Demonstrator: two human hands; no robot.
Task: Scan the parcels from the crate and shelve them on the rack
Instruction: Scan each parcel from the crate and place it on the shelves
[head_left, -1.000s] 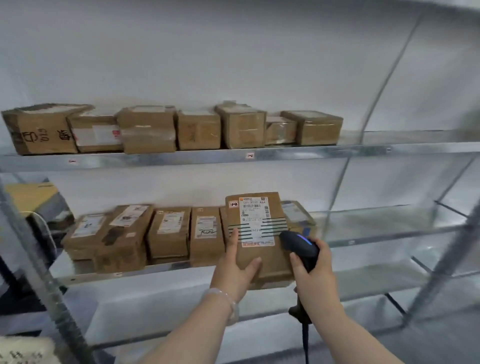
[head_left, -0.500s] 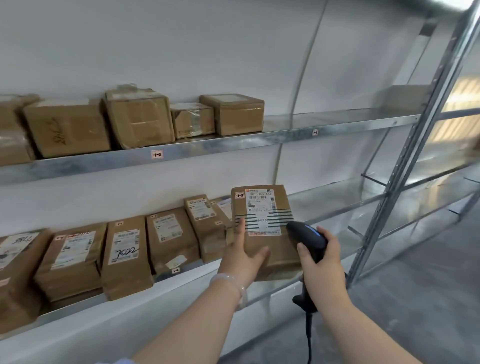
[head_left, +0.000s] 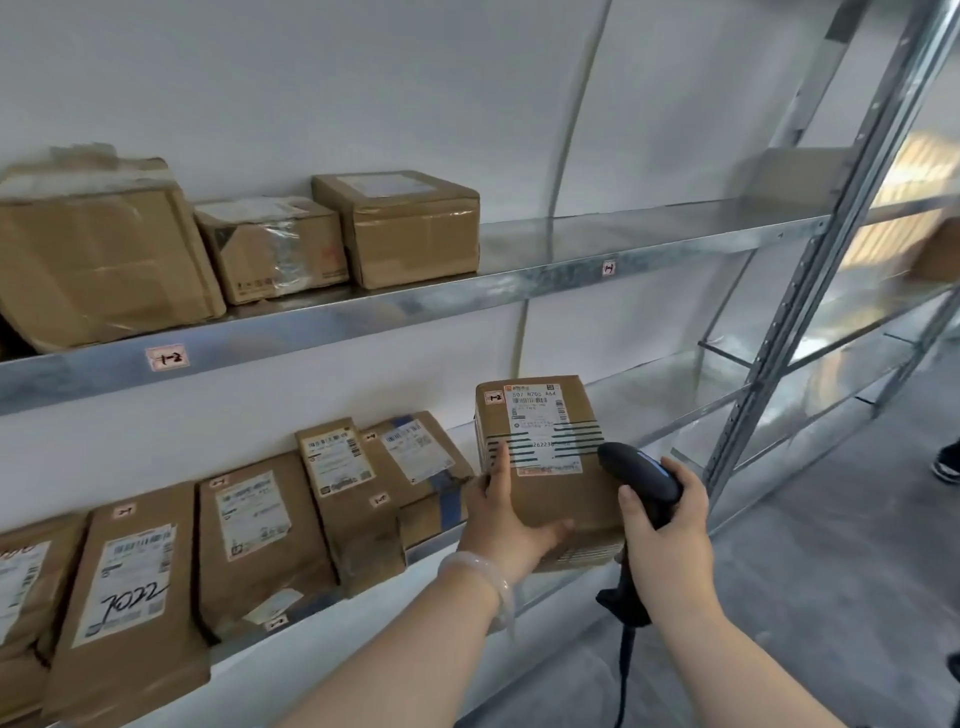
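- The galvanised steel rack (head_left: 795, 322) stands against a white wall, with an upper shelf (head_left: 363, 317) and a lower shelf (head_left: 660, 400) in view.
- Three brown cartons sit side by side on the upper shelf: a big creased one (head_left: 93, 260), a tape-wrapped one (head_left: 275, 249) and a squarer one (head_left: 410, 228).
- A row of labelled parcels leans back on the lower shelf; one (head_left: 124, 597) has "7022" handwritten on its label.
- The parcel being shelved (head_left: 561, 499), brown with a white shipping label facing up, is at the front edge of the lower shelf, just right of that row. Whether its base rests on the shelf cannot be told.
- The left hand (head_left: 504, 519) holds this parcel by its near left corner — thumb under the near edge, fingers up the left side.
- The right hand (head_left: 670, 540) is wrapped round the grip of a black handheld barcode scanner (head_left: 639, 473), whose head lies just beside the parcel's right edge.
- A pale bangle (head_left: 483, 577) circles the left wrist.
- A small tag (head_left: 166, 357) on the upper shelf's front edge reads "1-2".
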